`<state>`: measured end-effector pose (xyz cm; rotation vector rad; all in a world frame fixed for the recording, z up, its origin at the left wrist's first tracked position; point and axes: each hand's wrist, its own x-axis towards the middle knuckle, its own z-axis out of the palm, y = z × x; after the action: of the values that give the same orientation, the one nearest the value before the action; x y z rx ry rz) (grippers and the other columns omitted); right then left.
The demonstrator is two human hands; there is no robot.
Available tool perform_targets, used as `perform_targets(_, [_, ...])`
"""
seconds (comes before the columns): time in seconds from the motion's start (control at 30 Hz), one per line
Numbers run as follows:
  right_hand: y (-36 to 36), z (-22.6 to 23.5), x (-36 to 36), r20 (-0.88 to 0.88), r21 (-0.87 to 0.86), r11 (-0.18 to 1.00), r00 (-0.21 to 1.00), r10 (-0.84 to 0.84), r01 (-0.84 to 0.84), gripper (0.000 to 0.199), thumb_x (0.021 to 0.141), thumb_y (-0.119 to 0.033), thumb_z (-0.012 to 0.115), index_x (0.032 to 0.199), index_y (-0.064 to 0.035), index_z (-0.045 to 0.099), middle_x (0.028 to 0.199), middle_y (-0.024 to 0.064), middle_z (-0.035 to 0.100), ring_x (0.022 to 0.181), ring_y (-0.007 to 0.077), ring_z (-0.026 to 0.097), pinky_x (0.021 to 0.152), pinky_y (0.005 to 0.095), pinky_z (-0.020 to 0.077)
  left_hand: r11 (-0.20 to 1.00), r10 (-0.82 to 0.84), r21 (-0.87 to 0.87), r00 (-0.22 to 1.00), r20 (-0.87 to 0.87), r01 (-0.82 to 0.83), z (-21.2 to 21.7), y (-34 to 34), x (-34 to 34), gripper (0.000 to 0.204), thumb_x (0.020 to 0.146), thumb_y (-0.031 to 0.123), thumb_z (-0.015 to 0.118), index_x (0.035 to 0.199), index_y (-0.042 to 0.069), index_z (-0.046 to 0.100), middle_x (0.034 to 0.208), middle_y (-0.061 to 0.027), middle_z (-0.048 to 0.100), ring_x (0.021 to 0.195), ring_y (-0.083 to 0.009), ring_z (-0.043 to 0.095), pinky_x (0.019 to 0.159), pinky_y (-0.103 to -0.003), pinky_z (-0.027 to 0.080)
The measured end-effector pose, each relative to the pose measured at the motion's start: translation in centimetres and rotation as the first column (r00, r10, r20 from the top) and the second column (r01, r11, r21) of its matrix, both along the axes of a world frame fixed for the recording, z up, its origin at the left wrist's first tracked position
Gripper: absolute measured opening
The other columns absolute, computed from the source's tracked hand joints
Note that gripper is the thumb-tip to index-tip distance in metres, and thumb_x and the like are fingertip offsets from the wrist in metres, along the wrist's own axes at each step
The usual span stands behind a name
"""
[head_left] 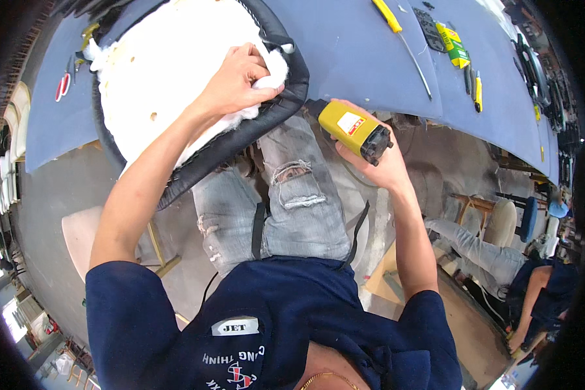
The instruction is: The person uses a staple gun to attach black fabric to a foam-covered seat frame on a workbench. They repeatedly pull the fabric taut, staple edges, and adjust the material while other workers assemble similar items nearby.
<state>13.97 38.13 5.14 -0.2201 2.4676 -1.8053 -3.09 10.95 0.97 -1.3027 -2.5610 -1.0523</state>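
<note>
The left hand (pixel 240 78) was clamped on white padding (pixel 169 58) and black cover (pixel 286 97) at the seat's edge on the blue bench (pixel 364 58), the right hand (pixel 370 159) gripped a yellow stapler (pixel 355 130), and a slack pinch might have let the cover slip and wrinkle.

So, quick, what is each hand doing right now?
Left hand: closed, pinching white fluffy padding against the black leather seat edge.
Right hand: closed around a yellow power tool.

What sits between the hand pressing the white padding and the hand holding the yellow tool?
In the head view, the seat's black edging and the person's grey-jeaned knee.
</note>
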Motion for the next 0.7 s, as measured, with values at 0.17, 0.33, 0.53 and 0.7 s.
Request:
perform_targets(0.17, [-0.4, 0.5, -1.5, -0.045, 0.132, 0.982, 0.989, 0.139, -0.132, 0.067, 0.075, -0.001, 0.071, 0.141, -0.0016, 0.058, 0.125, 0.0161, 0.072, 0.114, 0.0238, 0.07, 0.103, 0.0355, 0.05, 0.997, -0.081, -0.005, 0.991, 0.109, 0.082, 0.8, -0.7, 0.5, 0.018, 0.08, 0.022, 0.079, 0.077, 0.005, 0.074, 0.102, -0.0059, 0.074, 0.121, -0.0272, 0.054, 0.108, -0.044, 0.035])
perform_targets(0.33, [-1.4, 0.6, -2.2, -0.007, 0.168, 0.979, 0.993, 0.122, -0.119, 0.067, 0.074, -0.002, 0.069, 0.14, -0.0008, 0.058, 0.126, 0.0161, 0.071, 0.112, 0.0256, 0.07, 0.104, 0.0369, 0.0494, 0.992, -0.112, 0.065, 0.99, 0.089, 0.106, 0.5, -0.5, 0.2, 0.02, 0.074, 0.022, 0.076, 0.078, 0.002, 0.075, 0.095, -0.0125, 0.073, 0.113, -0.0306, 0.058, 0.099, -0.043, 0.044])
perform_targets(0.53, [-1.2, 1.2, -3.6, 0.036, 0.144, 0.972, 0.982, 0.184, -0.187, 0.063, 0.077, -0.007, 0.069, 0.139, -0.0017, 0.059, 0.121, 0.0169, 0.072, 0.107, 0.0241, 0.07, 0.101, 0.0368, 0.0509, 0.991, -0.093, 0.095, 0.996, 0.01, 0.092, 0.1, 0.0, 0.4, 0.026, 0.071, 0.024, 0.077, 0.077, -0.001, 0.075, 0.092, -0.0144, 0.071, 0.104, -0.0315, 0.061, 0.089, -0.041, 0.051])
perform_targets(0.7, [-1.3, 2.9, -3.6, 0.128, 0.304, 0.939, 0.983, 0.129, -0.163, 0.059, 0.081, -0.012, 0.071, 0.138, -0.002, 0.06, 0.109, 0.0169, 0.075, 0.098, 0.0218, 0.071, 0.096, 0.0366, 0.053, 0.998, -0.055, 0.011, 0.985, 0.16, 0.054, 1.6, -0.5, 0.6, 0.03, 0.079, 0.028, 0.081, 0.077, 0.0, 0.074, 0.09, -0.0123, 0.068, 0.102, -0.0266, 0.06, 0.089, -0.036, 0.049])
